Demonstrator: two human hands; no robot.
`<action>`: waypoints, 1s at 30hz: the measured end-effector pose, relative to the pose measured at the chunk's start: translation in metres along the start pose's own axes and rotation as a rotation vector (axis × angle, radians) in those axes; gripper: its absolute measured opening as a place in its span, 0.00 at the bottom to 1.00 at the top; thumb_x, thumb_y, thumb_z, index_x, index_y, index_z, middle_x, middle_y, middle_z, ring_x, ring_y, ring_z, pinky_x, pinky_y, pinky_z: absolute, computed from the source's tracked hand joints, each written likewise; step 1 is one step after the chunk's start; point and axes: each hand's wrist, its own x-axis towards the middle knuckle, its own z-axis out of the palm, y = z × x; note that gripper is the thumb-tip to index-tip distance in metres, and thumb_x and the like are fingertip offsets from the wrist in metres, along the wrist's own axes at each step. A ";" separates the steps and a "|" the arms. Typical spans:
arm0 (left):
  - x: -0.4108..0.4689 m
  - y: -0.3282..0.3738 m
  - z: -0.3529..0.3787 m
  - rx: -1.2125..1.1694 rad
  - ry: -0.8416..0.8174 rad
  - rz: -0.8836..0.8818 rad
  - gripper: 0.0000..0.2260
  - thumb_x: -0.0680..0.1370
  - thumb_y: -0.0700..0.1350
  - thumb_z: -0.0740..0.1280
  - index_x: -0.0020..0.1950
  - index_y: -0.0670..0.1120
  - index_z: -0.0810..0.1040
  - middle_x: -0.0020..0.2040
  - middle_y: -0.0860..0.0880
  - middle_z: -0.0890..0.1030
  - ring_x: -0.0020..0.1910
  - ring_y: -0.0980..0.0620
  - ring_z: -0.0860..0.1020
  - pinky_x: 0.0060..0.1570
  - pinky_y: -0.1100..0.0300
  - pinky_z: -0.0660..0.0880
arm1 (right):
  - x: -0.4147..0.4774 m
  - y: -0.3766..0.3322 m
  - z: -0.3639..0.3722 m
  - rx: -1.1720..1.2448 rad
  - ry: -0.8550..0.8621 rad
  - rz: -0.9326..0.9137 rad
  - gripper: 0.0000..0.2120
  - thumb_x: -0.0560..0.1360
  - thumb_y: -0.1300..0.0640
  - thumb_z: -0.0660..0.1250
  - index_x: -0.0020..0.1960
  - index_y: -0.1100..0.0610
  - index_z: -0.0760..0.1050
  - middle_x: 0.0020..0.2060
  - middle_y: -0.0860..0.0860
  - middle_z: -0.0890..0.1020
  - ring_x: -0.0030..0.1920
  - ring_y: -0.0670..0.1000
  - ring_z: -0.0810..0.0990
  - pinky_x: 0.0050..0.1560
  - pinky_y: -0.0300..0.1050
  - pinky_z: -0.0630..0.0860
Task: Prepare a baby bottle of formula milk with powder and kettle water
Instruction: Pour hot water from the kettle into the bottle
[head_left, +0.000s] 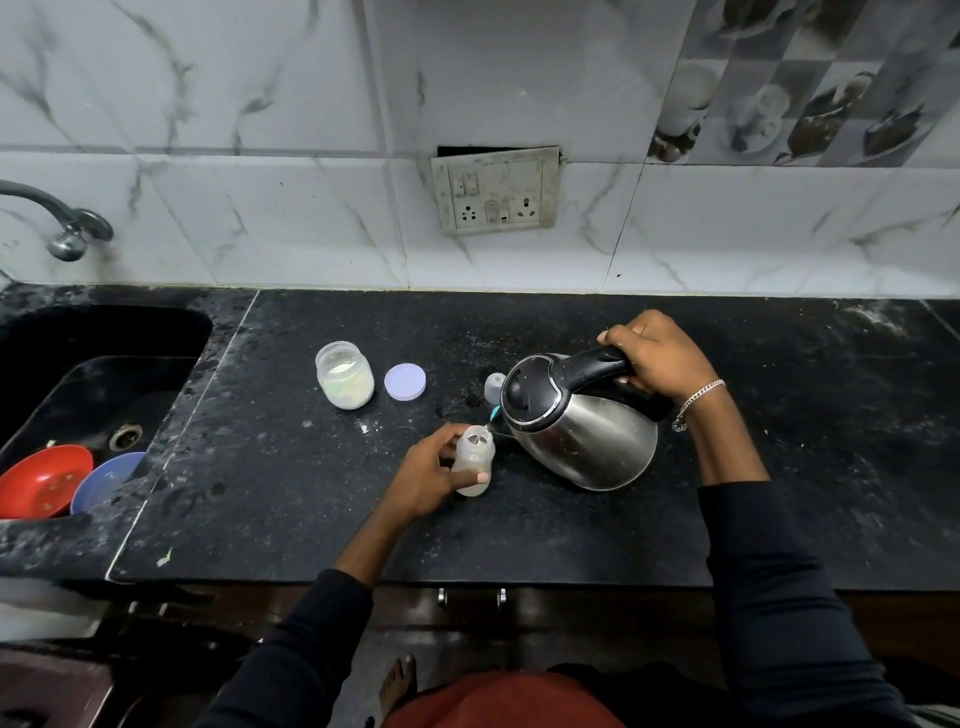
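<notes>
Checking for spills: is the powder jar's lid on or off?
Off. The powder jar stands open-mouthed, and a lilac lid lies flat on the counter beside it.

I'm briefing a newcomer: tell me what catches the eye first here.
The steel kettle dominates, tilted at centre right, the right hand gripping its black handle, spout toward the small bottle held by the left hand. Behind stands an open powder jar beside its lilac lid; a red bowl lies in the sink, far left.
</notes>
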 end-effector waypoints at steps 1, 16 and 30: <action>0.000 0.000 0.000 0.007 0.003 0.003 0.29 0.65 0.53 0.84 0.65 0.57 0.82 0.57 0.54 0.86 0.57 0.50 0.84 0.58 0.54 0.80 | 0.000 0.000 0.000 0.000 -0.002 0.001 0.24 0.80 0.56 0.66 0.25 0.60 0.69 0.16 0.52 0.69 0.16 0.47 0.68 0.23 0.39 0.65; 0.005 -0.003 0.000 0.029 0.066 0.082 0.28 0.67 0.45 0.80 0.65 0.57 0.80 0.63 0.56 0.83 0.64 0.47 0.81 0.65 0.38 0.80 | 0.002 0.001 -0.001 -0.007 -0.013 0.010 0.23 0.80 0.55 0.66 0.28 0.65 0.73 0.18 0.56 0.72 0.17 0.49 0.69 0.22 0.38 0.64; 0.002 0.001 0.003 -0.025 -0.017 0.022 0.27 0.66 0.55 0.82 0.65 0.59 0.83 0.55 0.55 0.86 0.52 0.54 0.82 0.56 0.56 0.79 | 0.002 0.005 0.001 -0.013 -0.030 0.025 0.23 0.80 0.54 0.66 0.28 0.62 0.74 0.19 0.56 0.73 0.17 0.50 0.70 0.22 0.38 0.65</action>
